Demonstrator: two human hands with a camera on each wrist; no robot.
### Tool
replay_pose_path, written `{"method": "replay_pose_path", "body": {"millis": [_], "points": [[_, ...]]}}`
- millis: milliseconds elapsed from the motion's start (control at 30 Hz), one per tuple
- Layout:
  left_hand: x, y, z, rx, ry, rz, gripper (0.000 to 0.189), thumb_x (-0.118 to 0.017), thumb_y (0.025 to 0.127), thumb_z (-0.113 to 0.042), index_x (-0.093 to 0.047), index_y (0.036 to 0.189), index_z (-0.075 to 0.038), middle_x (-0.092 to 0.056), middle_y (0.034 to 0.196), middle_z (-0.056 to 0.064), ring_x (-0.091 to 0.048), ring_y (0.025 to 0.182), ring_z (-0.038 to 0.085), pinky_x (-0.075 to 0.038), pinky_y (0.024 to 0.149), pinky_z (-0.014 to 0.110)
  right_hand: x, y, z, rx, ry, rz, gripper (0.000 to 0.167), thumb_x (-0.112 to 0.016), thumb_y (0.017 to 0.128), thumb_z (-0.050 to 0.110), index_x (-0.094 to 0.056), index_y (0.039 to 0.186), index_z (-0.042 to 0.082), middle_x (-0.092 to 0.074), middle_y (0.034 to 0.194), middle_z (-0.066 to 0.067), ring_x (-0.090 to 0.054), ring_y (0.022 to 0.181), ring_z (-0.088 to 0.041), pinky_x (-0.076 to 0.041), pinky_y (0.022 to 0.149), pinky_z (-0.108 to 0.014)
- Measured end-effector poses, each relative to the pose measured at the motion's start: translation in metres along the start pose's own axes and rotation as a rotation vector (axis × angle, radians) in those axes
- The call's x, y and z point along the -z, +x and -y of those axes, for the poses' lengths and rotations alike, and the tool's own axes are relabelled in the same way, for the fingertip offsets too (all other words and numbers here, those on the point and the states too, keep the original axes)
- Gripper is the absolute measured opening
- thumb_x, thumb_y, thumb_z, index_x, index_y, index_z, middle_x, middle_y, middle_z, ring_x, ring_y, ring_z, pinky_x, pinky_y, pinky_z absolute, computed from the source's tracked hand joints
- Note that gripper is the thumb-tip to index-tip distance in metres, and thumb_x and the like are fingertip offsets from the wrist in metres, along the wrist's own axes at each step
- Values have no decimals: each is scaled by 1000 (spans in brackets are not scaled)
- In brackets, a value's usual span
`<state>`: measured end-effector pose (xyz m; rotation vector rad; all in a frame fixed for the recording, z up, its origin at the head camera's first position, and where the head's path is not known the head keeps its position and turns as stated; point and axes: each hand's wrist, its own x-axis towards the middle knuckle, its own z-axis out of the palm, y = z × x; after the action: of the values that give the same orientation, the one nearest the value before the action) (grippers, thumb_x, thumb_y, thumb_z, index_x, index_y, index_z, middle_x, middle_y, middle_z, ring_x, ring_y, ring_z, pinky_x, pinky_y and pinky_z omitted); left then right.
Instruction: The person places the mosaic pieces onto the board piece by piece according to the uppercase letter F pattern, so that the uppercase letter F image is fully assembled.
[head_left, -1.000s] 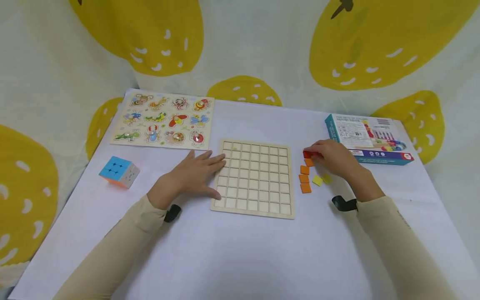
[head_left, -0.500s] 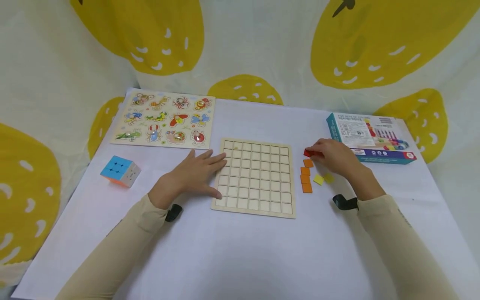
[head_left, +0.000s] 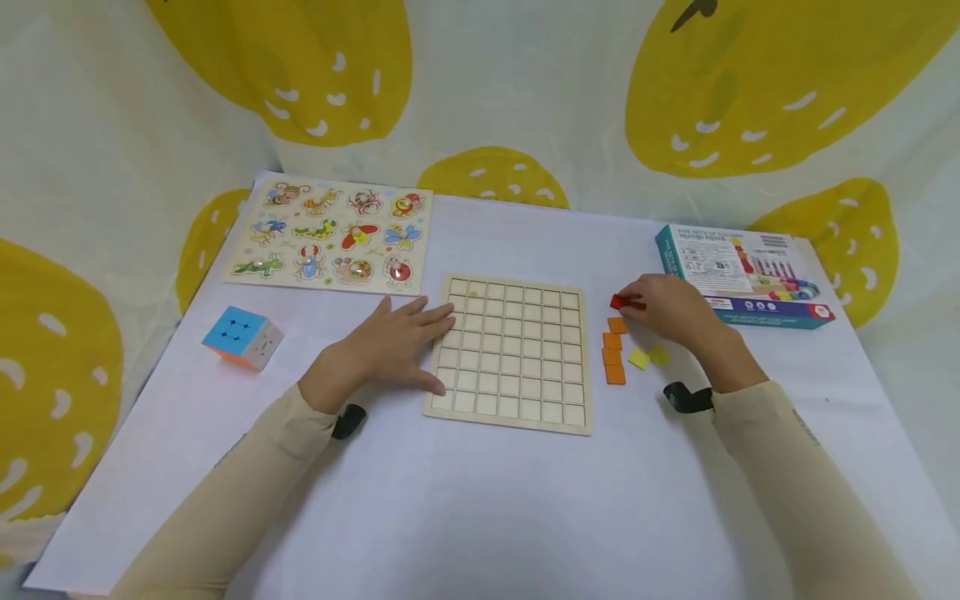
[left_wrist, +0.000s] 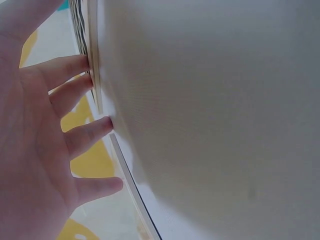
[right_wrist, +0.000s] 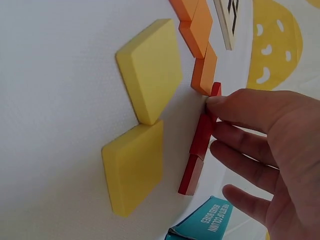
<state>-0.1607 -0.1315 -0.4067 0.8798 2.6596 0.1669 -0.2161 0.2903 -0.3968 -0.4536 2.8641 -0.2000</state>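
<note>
Left hand (head_left: 386, 350) splays against the pale square wooden board (head_left: 510, 352). Right of it, the right hand (head_left: 669, 310) pinches a red square tile (head_left: 617, 302).

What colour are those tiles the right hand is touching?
Red tiles, seen best in the right wrist view.

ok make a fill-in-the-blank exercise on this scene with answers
The left hand is at the ____ edge of the square wooden grid board.
The right hand touches small flat tiles coloured ____.
Two square tiles coloured ____ lie right of the orange square tiles.
The plastic puzzle cube has a ____ top.

Missing words: left; red; yellow; blue
</note>
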Motion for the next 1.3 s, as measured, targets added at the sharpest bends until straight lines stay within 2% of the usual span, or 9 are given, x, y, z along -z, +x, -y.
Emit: {"method": "replay_pose_path", "body": {"millis": [267,567,767,1033,1300], "points": [[0,-2,-2,6,-40,-2,107,-72,77,-74,-33,161,-22,-23,172,-6,-19,160,40,-17,115,82,2,3,-1,-23,39,24,36,-73,93,22,-74,121,0,-75,112,-18,-67,99,-31,-58,94,-51],[-2,-1,-9,7,-39,-1,106,-70,78,-75,-30,162,-23,-21,172,-8,-16,160,40,-22,113,82,9,-1,3,8,75,-22,36,-73,91,27,-76,118,3,-77,112,-16,-66,100,-29,-58,87,-47],[-1,-2,-7,14,-38,3,107,-71,78,-75,-31,162,-22,-21,173,-7,-16,160,41,-23,113,82,11,4,30,64,112,-22,35,-74,91,27,-76,119,8,-76,115,-12,-66,107,-29,-57,94,-48],[0,-3,-3,14,-41,-6,108,-71,77,-75,-31,162,-21,-20,173,-8,-16,160,41,-24,112,82,13,23,76,164,80,-46,35,-79,88,31,-78,116,10,-77,110,-7,-67,102,-26,-57,95,-45],[0,-2,-5,12,-59,7,108,-72,77,-75,-31,161,-21,-22,172,-7,-17,160,41,-23,112,82,5,39,115,323,37,-58,29,-80,88,31,-81,108,11,-77,101,-5,-69,95,-24,-56,94,-42]]}}
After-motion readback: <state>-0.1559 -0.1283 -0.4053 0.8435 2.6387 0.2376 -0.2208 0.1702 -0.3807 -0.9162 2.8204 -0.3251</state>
